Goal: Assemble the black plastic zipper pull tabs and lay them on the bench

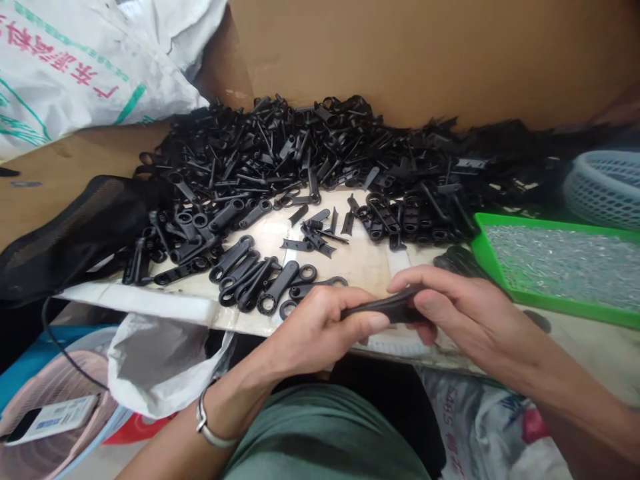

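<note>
A long black plastic part (384, 306) is held between both hands above the front edge of the table. My left hand (325, 327) is closed on one end, the thumb along its side. At the other end, my right hand (457, 310) pinches it between thumb and fingers; much of that end is covered. Just beyond my left hand lie several black plastic handles with a ring at one end (280, 287). Smaller flat black pieces (315, 239) lie loose farther back on the table.
A large heap of black parts (280, 147) fills the back, against a cardboard wall (425, 60). On the right are a green tray (570, 305) of small metal pins and a blue-grey basket (607, 187). A white bag (155, 367) hangs at the front left, near a pink basket (55, 440).
</note>
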Available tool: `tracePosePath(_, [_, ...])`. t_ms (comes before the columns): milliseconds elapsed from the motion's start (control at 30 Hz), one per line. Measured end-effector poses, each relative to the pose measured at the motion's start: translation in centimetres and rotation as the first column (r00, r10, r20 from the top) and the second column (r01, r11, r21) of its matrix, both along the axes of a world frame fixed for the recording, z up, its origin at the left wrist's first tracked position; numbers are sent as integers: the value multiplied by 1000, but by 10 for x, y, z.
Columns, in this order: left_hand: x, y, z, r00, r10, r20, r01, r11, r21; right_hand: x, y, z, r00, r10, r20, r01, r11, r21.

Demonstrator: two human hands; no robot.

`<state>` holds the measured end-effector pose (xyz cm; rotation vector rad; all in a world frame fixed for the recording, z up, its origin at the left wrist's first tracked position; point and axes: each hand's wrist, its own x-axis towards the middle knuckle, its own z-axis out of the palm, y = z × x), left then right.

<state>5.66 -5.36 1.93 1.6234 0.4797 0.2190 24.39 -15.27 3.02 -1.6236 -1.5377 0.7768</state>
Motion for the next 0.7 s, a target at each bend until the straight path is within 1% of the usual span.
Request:
tracePosePath(67, [2, -2, -1, 999, 5, 38, -3, 999, -33, 0, -2, 1, 1000, -29, 7, 29, 999, -25])
tracePosePath(167, [3, -5, -1, 988, -93, 123, 107, 988, -112, -4, -5, 1, 996, -67, -66, 65, 997, -35])
tracePosePath(200, [3, -6, 0, 982, -123, 144, 145, 978, -151, -6, -6, 1, 990, -82, -117, 77, 996, -44])
tracePosePath(267, [1, -7, 3, 974, -154, 165, 188, 958, -217, -10, -6, -2, 957, -110, -270, 93, 993, -73])
tracePosePath(333, [0, -7, 6, 972, -159, 172, 199, 948, -248, -13, -4, -6, 900, -127, -417, 98, 991, -88])
tracePosePath(400, [0, -6, 6, 972, -159, 171, 199, 947, -250, -13, -2, -12, 860, -133, -492, 109, 991, -78])
tracePosePath(467, [0, -5, 2, 977, -129, 171, 165, 962, -217, -8, 0, -18, 867, -115, -484, 86, 993, -81])
tracePosePath(567, [1, -3, -5, 991, -23, 134, 35, 995, -88, 1, 1, -22, 939, -79, -334, 62, 996, -63])
tracePosePath(633, [2, -3, -8, 995, 34, 90, -34, 999, 3, 3, 0, -20, 969, -95, -226, 91, 995, -26])
tracePosePath(700, [2, -3, -9, 997, 48, 68, -53, 997, 63, -3, 0, -17, 961, -152, -231, 153, 988, -14])
